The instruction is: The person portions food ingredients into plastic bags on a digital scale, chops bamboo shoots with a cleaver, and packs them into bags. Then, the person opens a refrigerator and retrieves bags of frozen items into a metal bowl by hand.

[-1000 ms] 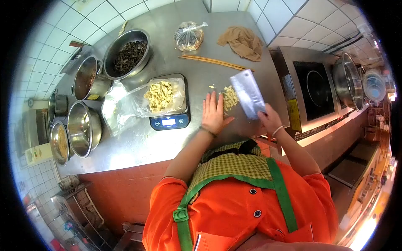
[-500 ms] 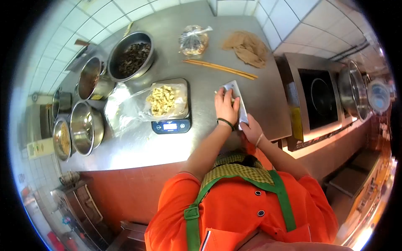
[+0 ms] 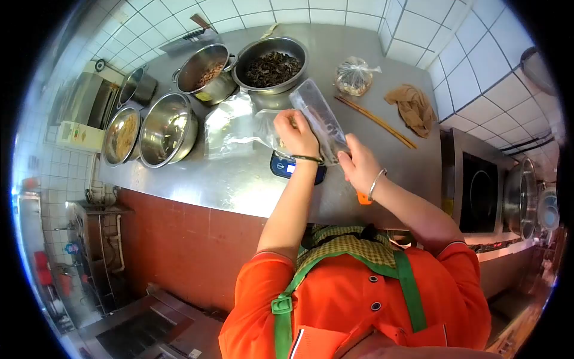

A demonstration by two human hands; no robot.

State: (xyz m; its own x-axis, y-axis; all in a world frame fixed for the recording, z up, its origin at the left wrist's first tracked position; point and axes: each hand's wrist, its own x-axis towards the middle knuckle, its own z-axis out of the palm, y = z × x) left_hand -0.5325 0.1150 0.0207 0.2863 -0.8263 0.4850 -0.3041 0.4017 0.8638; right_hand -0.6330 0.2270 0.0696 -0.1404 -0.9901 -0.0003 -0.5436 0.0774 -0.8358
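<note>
My right hand (image 3: 360, 164) grips a cleaver (image 3: 320, 113) with a broad shiny blade; its orange handle shows below the hand. The blade is tilted up beside my left hand (image 3: 297, 136), near the scale. My left hand's fingers are curled, and what they hold, if anything, I cannot make out. Beneath that hand lies a clear plastic bag (image 3: 230, 122), whose opening sits over a dark kitchen scale (image 3: 280, 166) with a lit display. My hand and the blade mostly hide the pale yellow pieces in the bag.
A steel bowl (image 3: 302, 76) of dark pieces stands behind, beside a pot (image 3: 215, 93) of brown contents. More steel bowls (image 3: 190, 134) are at left. A tied bag (image 3: 354, 78), chopsticks (image 3: 376, 121) and a brown cloth (image 3: 412, 107) lie right. A cooktop (image 3: 480, 185) is far right.
Both hands have moved left, from the bare steel to the scale and bag, carrying the cleaver. The left hand has come off the blade and its fingers have curled. The camera view has shifted.
</note>
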